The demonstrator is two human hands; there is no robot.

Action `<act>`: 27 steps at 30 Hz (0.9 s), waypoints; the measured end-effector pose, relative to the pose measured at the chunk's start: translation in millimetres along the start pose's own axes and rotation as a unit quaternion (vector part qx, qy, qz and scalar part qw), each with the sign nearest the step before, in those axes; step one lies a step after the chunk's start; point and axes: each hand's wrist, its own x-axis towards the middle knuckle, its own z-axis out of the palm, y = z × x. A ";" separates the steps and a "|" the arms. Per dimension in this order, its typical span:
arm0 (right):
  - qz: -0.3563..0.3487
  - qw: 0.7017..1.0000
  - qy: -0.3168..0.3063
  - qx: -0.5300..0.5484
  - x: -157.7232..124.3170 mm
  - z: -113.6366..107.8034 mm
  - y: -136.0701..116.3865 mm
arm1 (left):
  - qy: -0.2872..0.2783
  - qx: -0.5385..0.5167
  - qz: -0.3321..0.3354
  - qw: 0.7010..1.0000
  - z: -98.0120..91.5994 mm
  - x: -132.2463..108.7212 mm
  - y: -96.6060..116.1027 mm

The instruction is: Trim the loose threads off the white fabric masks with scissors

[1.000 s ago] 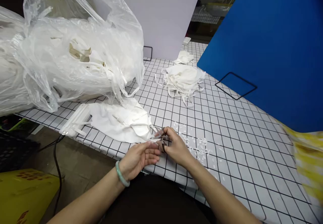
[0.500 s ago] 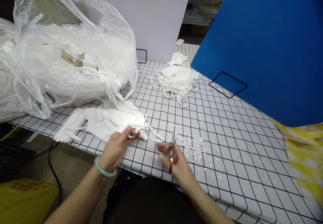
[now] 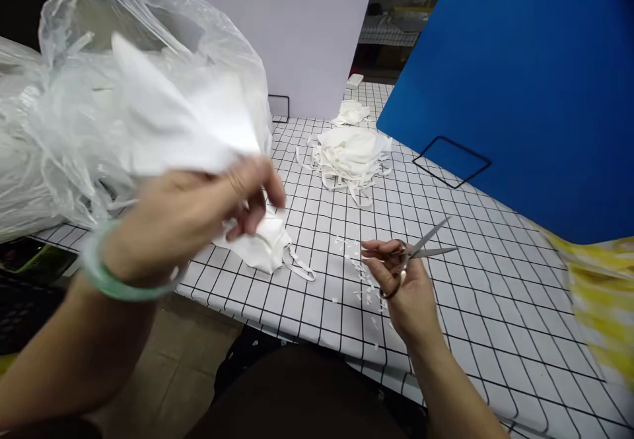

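Observation:
My left hand (image 3: pixel 198 211), with a green bangle on the wrist, is raised close to the camera and grips a white face mask (image 3: pixel 168 122) lifted off the table. More white masks (image 3: pixel 262 244) lie under it, a strap loop trailing toward me. My right hand (image 3: pixel 406 287) hovers over the gridded table (image 3: pixel 460 254) and holds small scissors (image 3: pixel 421 251), blades apart and pointing right. Tiny white strap clippings (image 3: pixel 359 274) are scattered just left of that hand.
A big clear plastic bag (image 3: pixel 64 142) stuffed with masks fills the table's left side. A heap of masks with loose straps (image 3: pixel 349 155) sits mid-table, a smaller one (image 3: pixel 351 112) behind it. A blue board (image 3: pixel 520 82) and a white board (image 3: pixel 287 23) stand at the back.
My left hand picked a mask off the stack and lifted it up toward the camera. My right hand moved right with the scissors, whose blades now point outward and apart.

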 end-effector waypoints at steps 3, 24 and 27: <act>0.114 0.982 -0.134 0.072 -15.0 5.2 10.3 | -0.098 -0.029 -0.117 0.988 21.8 -14.1 -40.0; -0.030 0.969 -0.230 0.084 17.4 54.3 2.7 | -0.134 -0.245 -0.287 0.916 55.8 -38.8 -88.3; -0.020 0.963 -0.260 0.067 13.0 67.1 7.2 | -0.143 -0.250 -0.285 0.914 62.3 -42.9 -91.0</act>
